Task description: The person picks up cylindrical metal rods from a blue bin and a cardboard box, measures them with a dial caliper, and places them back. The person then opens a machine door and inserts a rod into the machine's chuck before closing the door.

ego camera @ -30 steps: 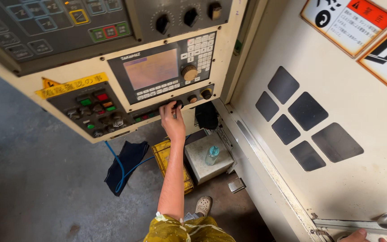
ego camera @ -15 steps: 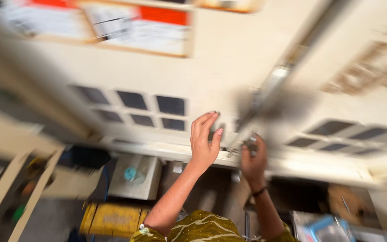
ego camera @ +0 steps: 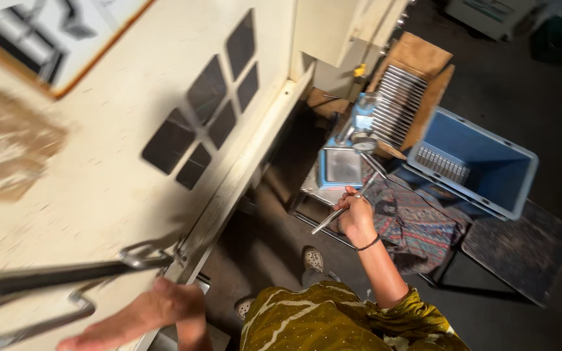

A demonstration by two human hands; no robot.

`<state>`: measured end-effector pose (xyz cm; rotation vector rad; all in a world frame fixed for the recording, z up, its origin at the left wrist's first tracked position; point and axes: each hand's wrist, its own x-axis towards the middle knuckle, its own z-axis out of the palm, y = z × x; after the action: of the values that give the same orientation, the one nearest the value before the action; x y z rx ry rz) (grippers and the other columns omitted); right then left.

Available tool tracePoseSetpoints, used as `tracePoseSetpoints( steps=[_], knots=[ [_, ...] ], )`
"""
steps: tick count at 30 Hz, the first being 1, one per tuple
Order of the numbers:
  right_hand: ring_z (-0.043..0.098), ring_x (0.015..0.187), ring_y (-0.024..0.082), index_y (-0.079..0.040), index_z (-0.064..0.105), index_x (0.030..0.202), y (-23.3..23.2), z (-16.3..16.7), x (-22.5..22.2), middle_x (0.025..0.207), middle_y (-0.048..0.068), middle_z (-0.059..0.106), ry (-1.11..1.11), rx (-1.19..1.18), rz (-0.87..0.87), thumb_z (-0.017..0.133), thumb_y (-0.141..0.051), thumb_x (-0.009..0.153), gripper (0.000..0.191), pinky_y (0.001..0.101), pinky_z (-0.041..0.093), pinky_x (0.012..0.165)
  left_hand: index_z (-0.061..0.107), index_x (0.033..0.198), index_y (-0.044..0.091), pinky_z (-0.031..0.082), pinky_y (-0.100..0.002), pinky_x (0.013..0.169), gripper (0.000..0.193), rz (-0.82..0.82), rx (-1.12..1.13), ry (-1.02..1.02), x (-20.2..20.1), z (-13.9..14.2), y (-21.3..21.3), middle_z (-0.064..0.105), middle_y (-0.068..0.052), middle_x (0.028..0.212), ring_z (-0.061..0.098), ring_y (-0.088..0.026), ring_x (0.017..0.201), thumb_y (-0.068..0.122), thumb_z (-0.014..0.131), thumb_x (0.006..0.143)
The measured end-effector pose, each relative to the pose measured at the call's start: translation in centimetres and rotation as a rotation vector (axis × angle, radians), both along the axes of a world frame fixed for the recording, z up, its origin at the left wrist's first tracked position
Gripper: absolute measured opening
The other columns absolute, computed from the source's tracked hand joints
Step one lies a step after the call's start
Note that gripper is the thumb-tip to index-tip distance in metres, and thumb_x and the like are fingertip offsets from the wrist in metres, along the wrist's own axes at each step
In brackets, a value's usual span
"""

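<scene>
Since the earlier frame both hands have dropped off the door handle area and split apart: right hand now out at 3 o'clock from the machine door, left hand low at 7 o'clock. Right hand is closed in a fist round a thin metal rod, which runs from 8 o'clock below the fist up toward 1 o'clock; a dark band sits on that wrist. Left hand is spread, fingers loose, holding nothing, just under the metal door handle on the cream machine door; touching or not, cannot tell, it is blurred. Dark square patches sit on the door at 12 o'clock from the left hand. At 12 o'clock from the right hand stands a blue gauge stand with a round dial. At 3 o'clock lies a patterned cloth, and past it at 2 o'clock a blue plastic crate. Ribbed metal rack leans behind at 1 o'clock. Sandalled feet on the dark floor below.
</scene>
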<state>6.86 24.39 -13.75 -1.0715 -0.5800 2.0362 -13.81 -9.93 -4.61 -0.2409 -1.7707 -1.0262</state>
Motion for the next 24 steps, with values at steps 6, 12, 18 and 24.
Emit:
tracePoseSetpoints(
  steps=[6, 12, 18, 24],
  knots=[
    [0.061, 0.088, 0.017, 0.005, 0.065, 0.122, 4.1, -0.5, 7.3, 0.092, 0.002, 0.057, -0.204, 0.124, 0.055, 0.058, -0.023, 0.101, 0.036, 0.0362, 0.058, 0.089, 0.014, 0.167, 0.015, 0.001, -0.053, 0.135, 0.082, -0.498, 0.004, 0.041, 7.0, -1.5, 11.2, 0.016, -0.008, 0.174, 0.006, -0.028, 0.167, 0.040, 0.055, 0.100],
    [0.063, 0.093, 0.026, -0.003, 0.075, 0.115, 5.7, -0.5, 8.5, 0.095, 0.010, 0.065, -0.871, 0.913, 0.428, 0.067, -0.028, 0.098, 0.031, 0.0382, 0.051, 0.083, 0.030, 0.154, 0.007, 0.009, -0.063, 0.131, 0.064, -0.926, -0.078, -0.124, 12.4, -1.1, 20.2, 0.040, -0.014, 0.159, 0.025, -0.039, 0.157, 0.020, 0.062, 0.100],
    [0.064, 0.088, 0.035, -0.008, 0.080, 0.109, 7.2, 1.5, 9.5, 0.088, 0.016, 0.068, -1.331, 1.391, 0.425, 0.073, -0.033, 0.089, 0.033, 0.0439, 0.050, 0.075, 0.041, 0.143, 0.010, 0.018, -0.062, 0.130, 0.050, -1.036, -0.065, -0.252, 13.8, -0.6, 21.4, 0.057, -0.013, 0.143, 0.045, -0.039, 0.148, 0.007, 0.062, 0.097],
    [0.068, 0.084, 0.024, 0.001, 0.074, 0.119, 11.2, -0.3, 11.2, 0.092, 0.013, 0.075, -0.714, 0.442, 0.190, 0.061, -0.025, 0.105, 0.032, 0.0364, 0.056, 0.075, 0.053, 0.130, 0.007, 0.027, -0.060, 0.127, 0.034, -0.995, -0.026, -0.388, 13.6, 0.2, 19.5, 0.070, -0.014, 0.123, 0.059, -0.036, 0.135, 0.002, 0.061, 0.097]
  ],
)
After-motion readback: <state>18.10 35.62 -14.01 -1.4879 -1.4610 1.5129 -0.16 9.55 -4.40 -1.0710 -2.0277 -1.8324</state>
